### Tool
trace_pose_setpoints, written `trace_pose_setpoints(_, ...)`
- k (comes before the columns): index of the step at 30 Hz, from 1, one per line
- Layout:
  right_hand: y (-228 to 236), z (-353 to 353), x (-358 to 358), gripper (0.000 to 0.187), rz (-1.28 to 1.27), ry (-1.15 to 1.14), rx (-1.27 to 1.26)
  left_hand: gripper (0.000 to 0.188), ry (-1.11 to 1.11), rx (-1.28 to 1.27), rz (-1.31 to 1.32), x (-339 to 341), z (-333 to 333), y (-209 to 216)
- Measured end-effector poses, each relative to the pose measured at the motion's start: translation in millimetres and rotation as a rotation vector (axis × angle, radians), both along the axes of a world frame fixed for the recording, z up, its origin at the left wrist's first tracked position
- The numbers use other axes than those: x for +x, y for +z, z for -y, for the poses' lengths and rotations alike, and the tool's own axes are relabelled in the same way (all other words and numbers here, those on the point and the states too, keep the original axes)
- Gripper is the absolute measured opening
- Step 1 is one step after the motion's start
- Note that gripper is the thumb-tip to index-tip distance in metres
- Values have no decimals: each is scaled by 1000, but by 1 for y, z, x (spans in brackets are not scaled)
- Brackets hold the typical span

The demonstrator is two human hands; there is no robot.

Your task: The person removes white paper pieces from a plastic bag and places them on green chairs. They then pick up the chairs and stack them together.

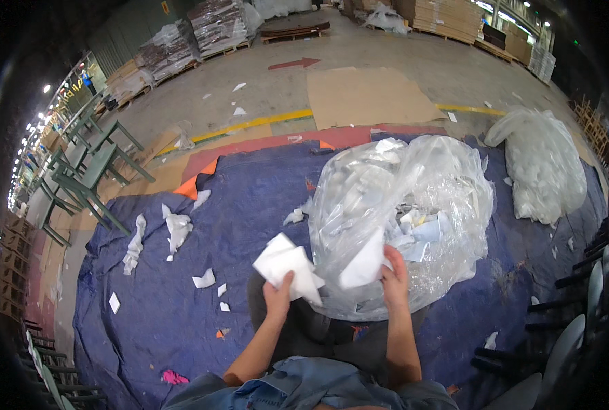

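Several white foam-like sheets (pixel 287 265) fan out in my left hand (pixel 278 295), whose thumb presses on top of them. My right hand (pixel 395 273) pinches another white sheet (pixel 363 263), which hangs over the near side of a large clear plastic bag (pixel 339 205). The bag lies open in front of my knees, bulging with white and pale scraps. Inside its mouth a light blue piece (pixel 427 230) shows among the scraps. Whether the white pieces are foam or thick paper is hard to tell.
A second filled clear bag (pixel 547 171) stands at the right on the blue tarp (pixel 250 184). White scraps (pixel 177 227) lie at the left. Green chair frames (pixel 92 178) stand far left, dark chairs (pixel 564 348) near right. Wrapped pallets (pixel 222 27) and flat cardboard (pixel 366 96) are farther back.
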State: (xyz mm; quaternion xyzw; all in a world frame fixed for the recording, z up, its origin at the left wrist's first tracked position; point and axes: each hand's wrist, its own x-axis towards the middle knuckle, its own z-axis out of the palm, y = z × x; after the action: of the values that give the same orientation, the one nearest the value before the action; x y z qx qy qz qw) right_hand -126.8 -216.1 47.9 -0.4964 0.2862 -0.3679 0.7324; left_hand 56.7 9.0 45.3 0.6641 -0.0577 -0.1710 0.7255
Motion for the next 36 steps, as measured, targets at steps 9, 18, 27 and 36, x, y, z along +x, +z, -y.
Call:
trace_pose_setpoints(9,52,-70,38,39,-337,17,-878,49,-366,-144,-236,-29,32,50)
trace_pose_setpoints(18,37,-68,33,36,-226,260,-917,60,-274,-114,-299,-31,25,18)
trace_pose_setpoints(27,-61,108,49,53,-505,-463,-560,50,33,445,409,87,-17,-58)
trace_pose_setpoints(36,-89,198,117,54,-1144,-59,-1082,64,9,955,537,102,2,-65)
